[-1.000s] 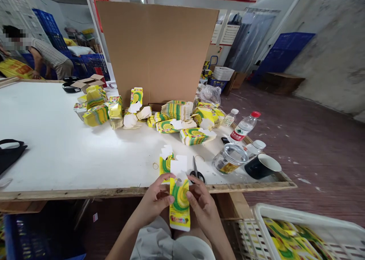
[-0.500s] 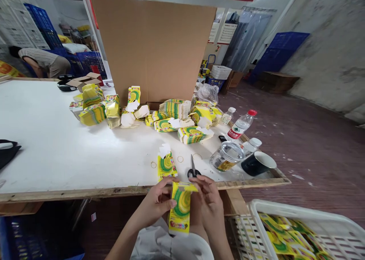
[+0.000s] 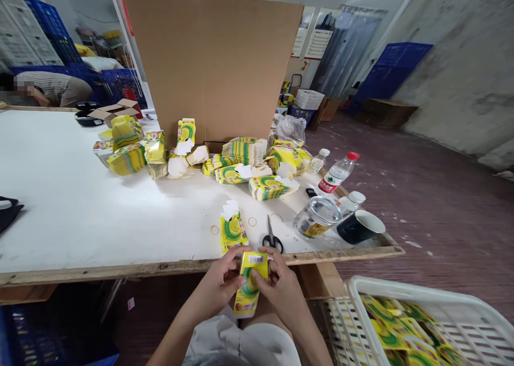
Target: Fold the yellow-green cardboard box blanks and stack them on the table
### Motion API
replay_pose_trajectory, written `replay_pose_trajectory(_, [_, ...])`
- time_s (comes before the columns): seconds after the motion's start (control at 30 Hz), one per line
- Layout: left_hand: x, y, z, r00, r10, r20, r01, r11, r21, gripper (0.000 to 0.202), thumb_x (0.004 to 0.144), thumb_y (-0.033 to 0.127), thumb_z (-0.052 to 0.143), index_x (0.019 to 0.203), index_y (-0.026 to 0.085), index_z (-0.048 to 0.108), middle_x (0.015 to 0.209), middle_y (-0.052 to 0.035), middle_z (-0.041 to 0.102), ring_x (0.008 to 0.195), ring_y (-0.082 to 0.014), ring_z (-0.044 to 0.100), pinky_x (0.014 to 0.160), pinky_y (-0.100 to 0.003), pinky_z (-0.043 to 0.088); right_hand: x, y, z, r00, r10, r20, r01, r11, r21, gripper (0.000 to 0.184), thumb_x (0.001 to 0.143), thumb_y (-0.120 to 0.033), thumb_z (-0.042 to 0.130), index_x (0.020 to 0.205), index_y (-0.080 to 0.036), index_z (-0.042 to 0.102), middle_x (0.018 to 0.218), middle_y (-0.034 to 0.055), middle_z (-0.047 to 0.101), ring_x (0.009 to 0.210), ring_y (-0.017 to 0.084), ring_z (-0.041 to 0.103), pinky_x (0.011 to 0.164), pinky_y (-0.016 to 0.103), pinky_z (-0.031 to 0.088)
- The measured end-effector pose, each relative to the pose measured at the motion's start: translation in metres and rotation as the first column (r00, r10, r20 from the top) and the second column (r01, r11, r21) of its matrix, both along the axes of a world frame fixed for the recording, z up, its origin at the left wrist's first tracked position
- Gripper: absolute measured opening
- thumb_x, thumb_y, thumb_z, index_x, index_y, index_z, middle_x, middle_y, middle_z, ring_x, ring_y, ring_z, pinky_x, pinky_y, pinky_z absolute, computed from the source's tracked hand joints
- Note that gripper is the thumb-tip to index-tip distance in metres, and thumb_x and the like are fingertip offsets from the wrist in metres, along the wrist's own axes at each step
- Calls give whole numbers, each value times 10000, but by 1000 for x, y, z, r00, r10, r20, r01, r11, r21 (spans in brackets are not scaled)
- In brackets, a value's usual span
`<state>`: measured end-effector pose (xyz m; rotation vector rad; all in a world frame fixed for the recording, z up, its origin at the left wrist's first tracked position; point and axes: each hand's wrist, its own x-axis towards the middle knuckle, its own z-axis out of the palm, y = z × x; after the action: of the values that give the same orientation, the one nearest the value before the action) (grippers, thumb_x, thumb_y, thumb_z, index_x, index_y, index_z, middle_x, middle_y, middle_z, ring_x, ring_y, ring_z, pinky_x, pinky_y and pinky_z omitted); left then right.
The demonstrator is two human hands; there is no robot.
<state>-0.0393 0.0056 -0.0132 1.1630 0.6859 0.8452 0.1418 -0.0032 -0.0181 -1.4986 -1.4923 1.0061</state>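
Note:
Both hands grip one yellow-and-green carton just in front of the table's edge. My left hand has its thumb and fingers closed on the carton's left side. With its thumb on the front face, my right hand holds the right side. A barcode shows on the carton's top end, which looks folded over. Beyond my hands, several flat cartons lie on the table beside a pair of black-handled scissors. Rubber bands lie near them.
Bundles of flat cartons line the foot of a tall cardboard sheet. A clear jar, a red-capped bottle and a dark mug stand at right. A white basket holds cartons. A person bends over at far left.
The carton's top flap, raised half a second ago, now lies down with the barcode showing. My right hand has moved left onto the carton, its thumb now on the front.

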Motion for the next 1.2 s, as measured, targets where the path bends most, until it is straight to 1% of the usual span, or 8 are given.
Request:
replay_pose_trajectory(0.27, [1,2,-3,1000,30,-8,-30,1000,-4,518,880,266,650,1378,231,514,1211,-128,709,1094,-261,671,925,-344,494,-3,-1,-2,991,-65,119,65,998,7,367,816,-322,633,1156,-193,579,542,-61,599,488,171,510,522,262,383])
replay_pose_trajectory(0.43, [3,1,-1,996,87,-11,-88,992,-91,521,813,267,725,1302,200,557,1001,-94,774,824,-225,721,744,-305,526,2,-1,-3,999,-14,-44,19,993,120,360,850,-387,647,1162,-209,672,754,16,695,641,186,618,587,265,471])
replay_pose_trajectory(0.57, [20,-2,-6,996,86,18,-85,996,-21,506,816,242,712,1304,212,580,1071,-101,768,950,-263,725,819,-338,542,13,-10,0,979,-96,-178,125,980,157,299,856,-424,644,1057,-207,693,947,87,740,833,249,691,723,337,551])
replay_pose_trajectory(0.67, [23,5,-14,972,207,-113,-187,969,161,451,872,269,646,1319,250,594,1306,-120,677,1231,-306,611,1048,-438,456,49,-31,16,897,-437,62,388,848,360,293,875,-455,605,1008,-210,697,978,122,724,871,300,677,788,426,530])
replay_pose_trajectory(0.73, [17,14,-22,893,359,-270,-262,904,337,453,891,276,616,1343,263,586,1451,-109,570,1406,-313,435,1193,-501,254,82,-47,31,602,-746,285,516,636,573,336,877,-480,597,1008,-194,717,1002,167,695,992,374,628,904,522,451])
replay_pose_trajectory(0.8, [11,22,-33,815,438,-379,-264,863,430,507,890,261,604,1393,251,538,1501,-109,517,1474,-316,318,1224,-553,64,106,-55,41,407,-842,355,521,533,666,394,857,-503,615,1045,-172,718,1073,210,675,1119,442,554,976,591,359])
replay_pose_trajectory(1.0, [15,25,-57,829,401,-390,-224,877,425,561,846,184,618,1396,251,527,1463,-104,561,1425,-303,415,1224,-554,-12,54,1,-1,865,-485,130,437,855,279,347,798,-491,616,926,-188,724,997,172,735,933,349,623,880,503,418])
replay_pose_trajectory(1.2, [10,23,-58,841,382,-383,-200,877,436,530,829,192,642,1349,268,570,1405,-85,621,1358,-304,509,1224,-579,60,-19,64,-43,935,-351,-46,354,922,156,252,677,-432,738,846,-245,758,690,54,723,767,296,646,834,467,449])
